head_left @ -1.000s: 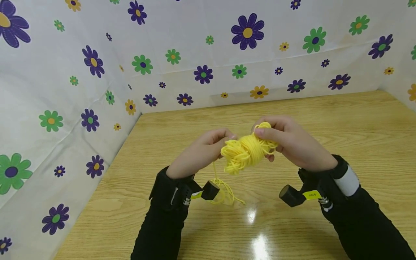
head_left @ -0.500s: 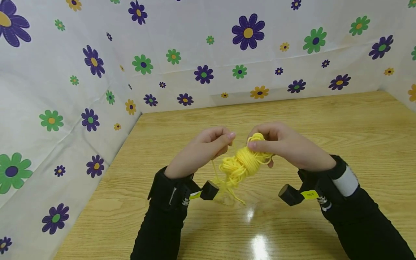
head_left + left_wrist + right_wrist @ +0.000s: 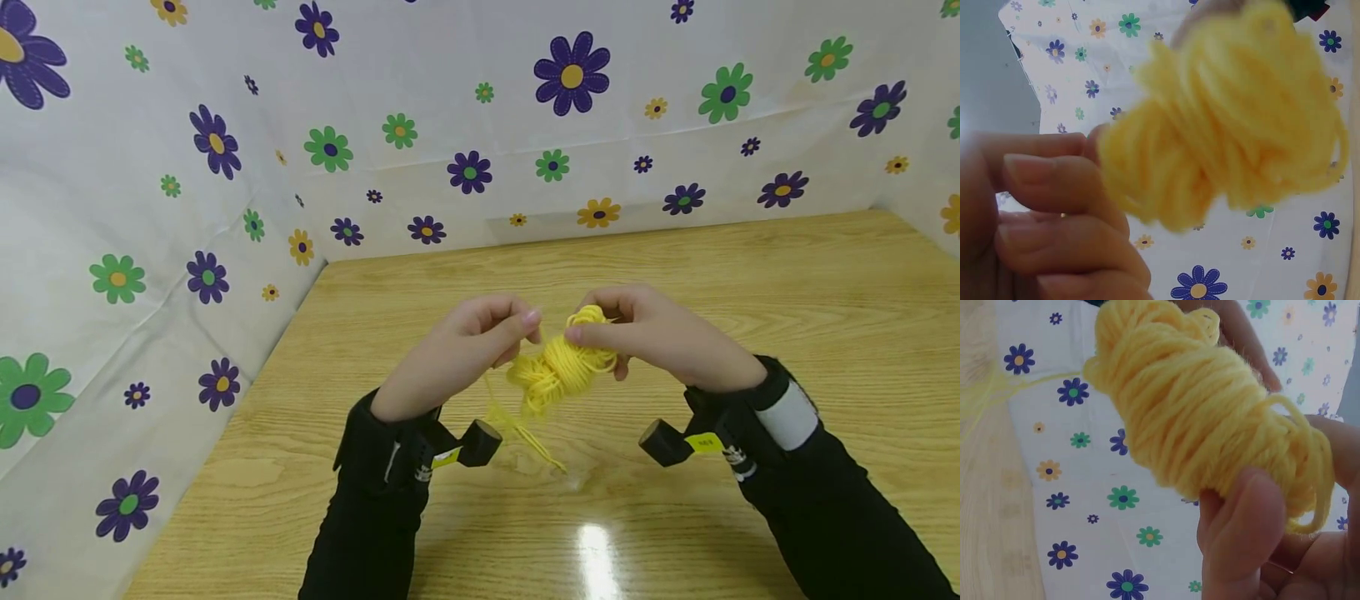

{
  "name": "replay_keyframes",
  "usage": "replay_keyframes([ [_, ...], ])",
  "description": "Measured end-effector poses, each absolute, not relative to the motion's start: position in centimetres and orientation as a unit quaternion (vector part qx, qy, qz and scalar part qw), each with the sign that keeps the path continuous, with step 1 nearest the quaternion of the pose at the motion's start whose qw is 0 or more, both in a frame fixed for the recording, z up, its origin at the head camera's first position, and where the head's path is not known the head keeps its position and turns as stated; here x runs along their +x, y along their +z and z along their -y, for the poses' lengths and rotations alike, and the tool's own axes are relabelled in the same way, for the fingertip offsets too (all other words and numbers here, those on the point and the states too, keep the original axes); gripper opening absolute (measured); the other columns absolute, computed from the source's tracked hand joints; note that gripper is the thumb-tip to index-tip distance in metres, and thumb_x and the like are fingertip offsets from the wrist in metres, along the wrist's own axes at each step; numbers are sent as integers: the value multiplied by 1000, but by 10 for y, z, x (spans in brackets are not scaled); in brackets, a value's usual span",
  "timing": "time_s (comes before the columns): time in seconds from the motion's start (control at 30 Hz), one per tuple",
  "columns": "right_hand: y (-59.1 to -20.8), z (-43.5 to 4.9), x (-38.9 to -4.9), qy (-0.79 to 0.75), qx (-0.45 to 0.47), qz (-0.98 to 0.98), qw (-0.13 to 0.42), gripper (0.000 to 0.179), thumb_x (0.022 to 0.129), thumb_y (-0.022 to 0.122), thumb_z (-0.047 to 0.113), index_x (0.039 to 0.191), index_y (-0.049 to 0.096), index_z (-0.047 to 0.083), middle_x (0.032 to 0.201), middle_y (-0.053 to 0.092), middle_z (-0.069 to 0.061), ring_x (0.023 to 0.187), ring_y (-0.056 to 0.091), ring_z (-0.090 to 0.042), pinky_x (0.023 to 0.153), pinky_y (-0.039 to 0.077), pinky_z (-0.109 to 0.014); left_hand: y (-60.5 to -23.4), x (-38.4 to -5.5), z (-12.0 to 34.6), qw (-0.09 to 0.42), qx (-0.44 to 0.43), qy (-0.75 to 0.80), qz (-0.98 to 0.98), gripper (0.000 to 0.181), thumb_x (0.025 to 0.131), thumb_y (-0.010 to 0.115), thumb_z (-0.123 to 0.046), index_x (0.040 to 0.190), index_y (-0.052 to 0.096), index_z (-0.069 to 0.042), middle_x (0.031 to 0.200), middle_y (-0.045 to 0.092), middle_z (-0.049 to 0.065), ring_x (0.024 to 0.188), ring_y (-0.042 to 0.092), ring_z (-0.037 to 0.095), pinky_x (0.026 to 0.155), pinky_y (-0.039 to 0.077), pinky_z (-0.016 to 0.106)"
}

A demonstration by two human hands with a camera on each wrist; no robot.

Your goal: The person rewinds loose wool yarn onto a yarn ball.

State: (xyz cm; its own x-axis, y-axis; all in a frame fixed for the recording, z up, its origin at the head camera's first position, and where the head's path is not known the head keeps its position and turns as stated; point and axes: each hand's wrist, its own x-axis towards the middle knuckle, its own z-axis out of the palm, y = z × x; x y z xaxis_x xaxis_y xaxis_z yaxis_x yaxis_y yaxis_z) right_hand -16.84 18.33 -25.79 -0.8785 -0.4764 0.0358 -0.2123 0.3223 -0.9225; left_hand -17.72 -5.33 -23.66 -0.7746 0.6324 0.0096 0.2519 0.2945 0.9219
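A bundle of yellow yarn (image 3: 567, 367) hangs tilted above the table between the two hands. My right hand (image 3: 660, 337) grips its upper right end, thumb in front, as the right wrist view shows with the yarn (image 3: 1179, 394) close up. Just left of the bundle, my left hand (image 3: 472, 342) pinches a thin strand between thumb and curled fingers. That strand runs down from the left hand to a loose tail (image 3: 536, 446) on the table. In the left wrist view the bundle (image 3: 1222, 119) is blurred and covers part of the background.
Beneath the hands lies a wood-grain table (image 3: 712, 517). A white cloth with flower prints (image 3: 420, 83) stands behind it and along the left side. Each wrist wears a black strap with a small camera, such as the left wrist camera (image 3: 480, 442).
The bundle has tipped and come lower and slightly left with my right hand. A gap has opened between it and my left hand. The tail on the table has drawn into a narrower line.
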Motion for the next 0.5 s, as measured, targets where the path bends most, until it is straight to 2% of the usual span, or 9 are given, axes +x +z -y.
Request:
replay_keyframes([
  [0.33,-263,-185,-175,-568,-171,-801,84,30,99,57,24,105,59,-5,92,62,-10,82,59,-22,67,56,-34,-233,-171,54,163,296,503,-796,27,108,45,-18,108,67,-2,71,45,2,60,34,18,55,28,27],
  [0.5,-262,-186,-176,-585,-148,-795,64,33,101,56,24,112,58,-8,97,62,-11,82,60,-21,70,57,-31,-231,-167,53,165,308,509,-786,26,107,46,-14,110,66,1,72,47,3,63,38,19,57,29,28],
])
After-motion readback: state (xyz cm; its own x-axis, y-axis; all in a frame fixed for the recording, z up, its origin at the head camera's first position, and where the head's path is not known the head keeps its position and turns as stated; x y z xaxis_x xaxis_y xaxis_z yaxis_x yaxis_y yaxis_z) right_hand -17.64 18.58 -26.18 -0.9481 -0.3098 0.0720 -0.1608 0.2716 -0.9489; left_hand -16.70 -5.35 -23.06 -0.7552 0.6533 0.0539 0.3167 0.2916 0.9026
